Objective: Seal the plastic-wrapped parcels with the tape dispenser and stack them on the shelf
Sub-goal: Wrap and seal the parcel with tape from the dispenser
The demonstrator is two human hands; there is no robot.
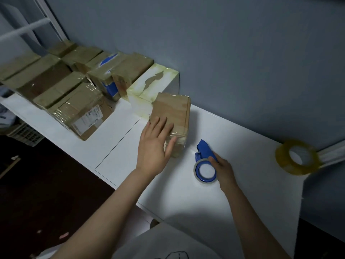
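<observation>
Head view, near to far: at the bottom edge a pale sheet or cloth (168,243) w/ dark line marks is cut off, so I cannot tell what it is. Both forearms reach up from there over the white surface (186,199). The right hand (223,170) has its fingers curled round the blue tape dispenser (205,161); the handle is hidden under the palm, only the roll ring & the blue front part show. Whether the dispenser rests on the surface or is lifted off it is hard to tell. The left hand (155,144) lies palm down w/ fingers straight & spread on the near end of a brown parcel (173,113), thumb over its near corner, pressing, not gripping. That parcel sits on the surface just left of & beyond the dispenser, w/ clear film visible at its near end. Far right, a yellowish tape roll (296,157) is blurred, its support unclear. Behind the parcel & touching it stands a white box (153,85) w/ yellowed tape & a torn patch. Further left, a group of wrapped brown boxes (56,86) crowds along the wall, one w/ a label too small to read, some w/ blue patches. Top left, white frame bars (28,28) are cut off; lower left, a pale crate (24,133) sits half in the dark.
</observation>
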